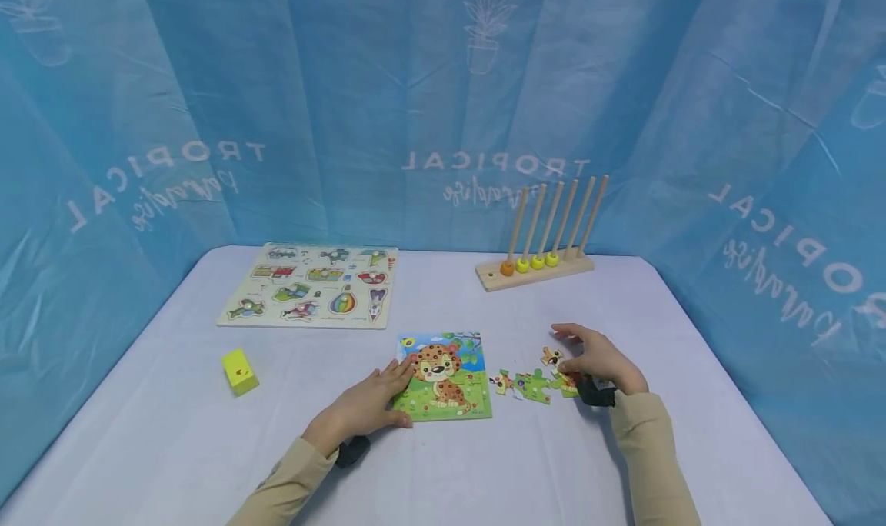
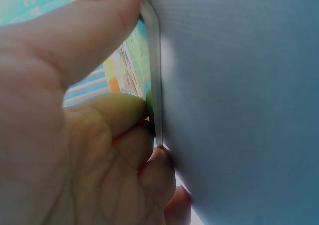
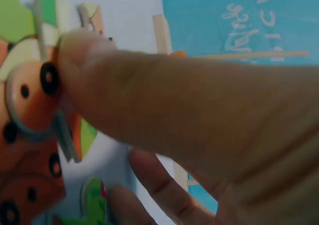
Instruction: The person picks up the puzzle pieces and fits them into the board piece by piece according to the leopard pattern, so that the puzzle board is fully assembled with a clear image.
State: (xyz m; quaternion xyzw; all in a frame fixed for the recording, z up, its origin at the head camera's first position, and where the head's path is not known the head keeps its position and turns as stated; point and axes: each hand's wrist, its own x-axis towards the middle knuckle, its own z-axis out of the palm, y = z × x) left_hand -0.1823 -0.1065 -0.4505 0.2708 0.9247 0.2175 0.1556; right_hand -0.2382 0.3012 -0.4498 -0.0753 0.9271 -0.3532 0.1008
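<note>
Loose, brightly printed jigsaw pieces with leopard spots and green grass (image 1: 533,386) are laid in a short, uneven row on the white-covered table (image 1: 443,480), just right of a square picture board printed with a cartoon leopard (image 1: 448,376). The rightmost pieces are touched by the thumb of the right hand (image 1: 602,357); its index finger is held well apart from the thumb, and no pinch is shown. The board's left edge is covered by the spread fingers of the left hand (image 1: 370,403), its thumb at the near corner.

Risk judged: piece edges appear uneven in the right wrist view, so a tab could be lifted or bent if pressure is applied off-centre. Neighbouring pieces could be dragged along by a sideways push. The board could be slid into the row if it is pushed rightward by the left hand.

Farther out, less risk is posed by the yellow block (image 1: 240,373), the cream knobbed vehicle puzzle (image 1: 325,299) and the wooden peg rack with orange and yellow beads (image 1: 534,274).
</note>
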